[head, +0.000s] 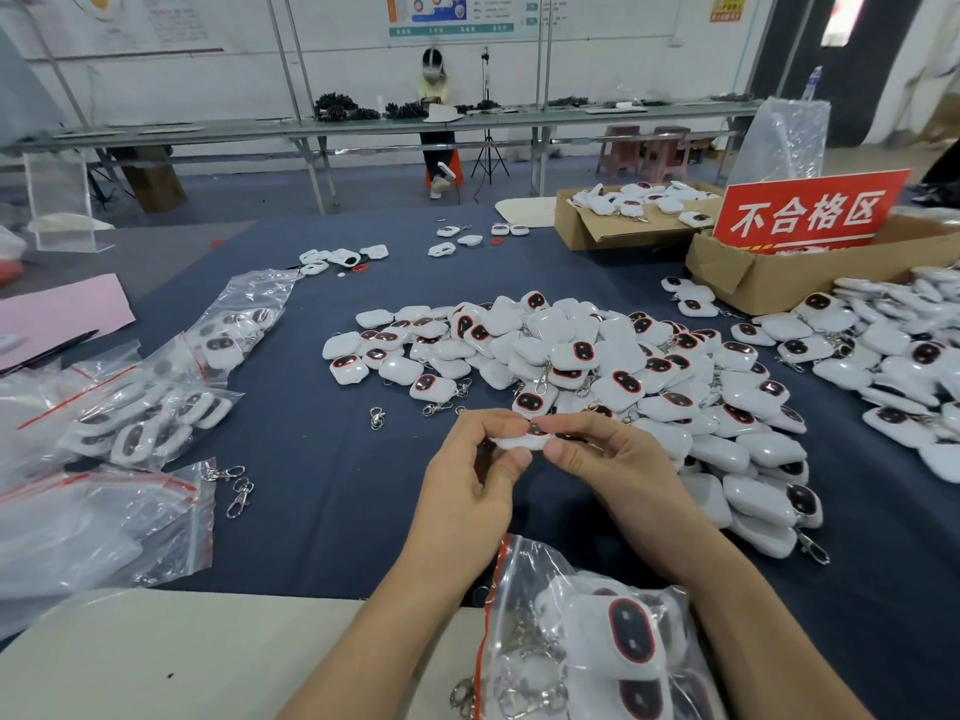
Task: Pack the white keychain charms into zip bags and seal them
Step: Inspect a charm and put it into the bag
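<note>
Both hands [524,449] pinch one charm [519,440] lying crosswise between their fingers [511,462], open zip bag [587,636] directly below, nearer the right wrist

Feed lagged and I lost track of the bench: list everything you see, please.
charm pile: many, white with dark ovals, middle of blue cloth
held charm: one, white, between both hands
nearest zip bag: one, clear with red strip, holds charms, near edge
filled zip bags: several, clear, left
metal clasps: few loose, silver, left of hands
cardboard boxes: two, brown, far right
red sign: one, white characters, in the nearer one
left hand: one, pinches held charm
right hand: one, pinches held charm
</note>
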Tool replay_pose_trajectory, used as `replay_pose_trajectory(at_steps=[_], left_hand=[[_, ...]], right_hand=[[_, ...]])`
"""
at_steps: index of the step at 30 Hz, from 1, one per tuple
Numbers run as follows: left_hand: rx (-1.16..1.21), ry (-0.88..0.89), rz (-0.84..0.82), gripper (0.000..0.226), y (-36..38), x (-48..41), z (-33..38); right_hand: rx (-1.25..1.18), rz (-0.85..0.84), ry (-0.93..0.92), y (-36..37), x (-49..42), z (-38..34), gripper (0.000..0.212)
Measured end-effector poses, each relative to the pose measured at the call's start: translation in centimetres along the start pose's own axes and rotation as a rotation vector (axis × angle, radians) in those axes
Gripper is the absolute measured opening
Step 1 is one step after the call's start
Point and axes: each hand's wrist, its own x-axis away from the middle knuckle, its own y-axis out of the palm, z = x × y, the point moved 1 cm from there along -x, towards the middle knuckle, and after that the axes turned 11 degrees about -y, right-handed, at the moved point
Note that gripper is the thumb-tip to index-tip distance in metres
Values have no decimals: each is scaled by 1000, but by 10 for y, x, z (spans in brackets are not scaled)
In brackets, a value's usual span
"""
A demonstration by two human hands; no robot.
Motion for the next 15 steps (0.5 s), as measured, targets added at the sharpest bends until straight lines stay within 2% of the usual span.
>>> replay_pose_trajectory(at_steps=[6,10,15], left_hand=[[46,-32,100,7,-7,3,6],[190,-69,131,7,-31,13,19],[87,-142,-42,9,-73,55,18]], right_hand=[[-79,-46,80,-1,-1,-6,30],[178,-194,116,-6,-4,-34,26],[536,-476,212,3,2,-76,37]])
